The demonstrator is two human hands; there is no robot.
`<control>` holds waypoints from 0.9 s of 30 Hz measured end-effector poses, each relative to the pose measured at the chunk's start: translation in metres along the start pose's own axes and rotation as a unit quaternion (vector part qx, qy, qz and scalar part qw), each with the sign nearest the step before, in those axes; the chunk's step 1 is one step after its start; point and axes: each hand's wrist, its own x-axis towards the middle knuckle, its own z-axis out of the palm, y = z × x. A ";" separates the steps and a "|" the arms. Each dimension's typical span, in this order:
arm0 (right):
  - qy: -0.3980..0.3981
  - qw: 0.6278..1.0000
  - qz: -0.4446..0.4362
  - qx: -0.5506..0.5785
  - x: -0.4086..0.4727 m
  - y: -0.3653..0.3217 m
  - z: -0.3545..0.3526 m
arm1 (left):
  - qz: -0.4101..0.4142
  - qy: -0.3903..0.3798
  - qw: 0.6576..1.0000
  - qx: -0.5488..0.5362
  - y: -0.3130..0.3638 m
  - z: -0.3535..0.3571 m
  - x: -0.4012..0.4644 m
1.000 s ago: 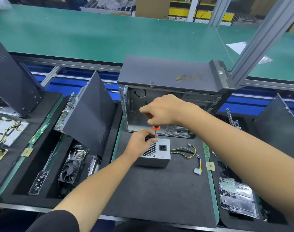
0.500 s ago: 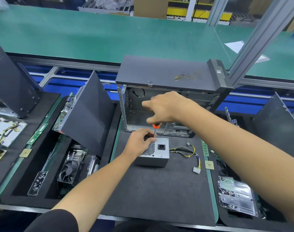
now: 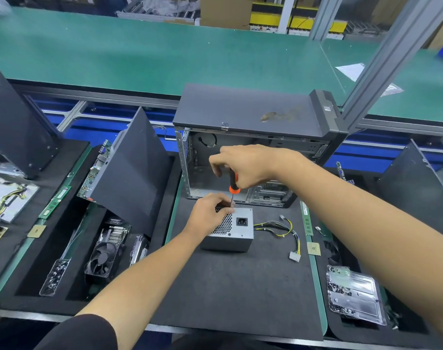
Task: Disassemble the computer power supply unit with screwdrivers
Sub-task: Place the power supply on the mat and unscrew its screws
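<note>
Black foam mat (image 3: 240, 286) nearest, at 6 o'clock, under both forearms. Clear plastic tray (image 3: 353, 294) of small parts at 4 o'clock on the neighbouring mat; cooling fan (image 3: 103, 258) and narrow screw tray (image 3: 54, 276) at 8 o'clock in the left recess. Silver power supply unit (image 3: 237, 232) near mat centre, perforated grille and power socket facing up. Yellow and black cable bundle (image 3: 283, 228) trailing off the unit toward 3 o'clock, ending in a white connector (image 3: 295, 256). Left hand (image 3: 210, 213) curled over the unit's far left corner, fingers gripping the casing. Just beyond, at 12 o'clock from the unit, right hand (image 3: 248, 166) wrapped round the black-and-orange handle of a screwdriver (image 3: 233, 185), held nearly upright, shaft pointing down to the unit's far top edge beside the left fingers; tip contact too small to tell. Green memory stick (image 3: 306, 218) at 3 o'clock along the mat's edge. Behind the hands, open computer case (image 3: 240, 109), dark lid on top, bare metal interior facing the viewer. Dark side panel (image 3: 132, 178) leaning at 10 o'clock, circuit board (image 3: 95, 170) propped against its left side. Green conveyor belt (image 3: 139, 51) farthest, across 12 o'clock.
</note>
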 end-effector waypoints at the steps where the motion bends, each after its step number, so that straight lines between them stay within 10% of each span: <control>1: 0.009 1.000 0.007 -0.022 -0.001 0.000 0.001 | 0.000 -0.001 1.000 0.000 0.000 0.000 0.000; 7: 0.038 0.990 0.069 -0.116 -0.002 0.000 0.002 | -0.005 -0.002 1.000 0.004 -0.003 0.001 0.000; 17: 0.000 0.998 0.008 0.066 -0.004 -0.002 -0.003 | 0.002 -0.002 1.000 0.012 0.001 0.000 -0.001; 27: 0.053 0.989 0.072 -0.114 -0.001 0.000 -0.001 | -0.004 -0.006 1.000 0.013 -0.003 0.001 -0.002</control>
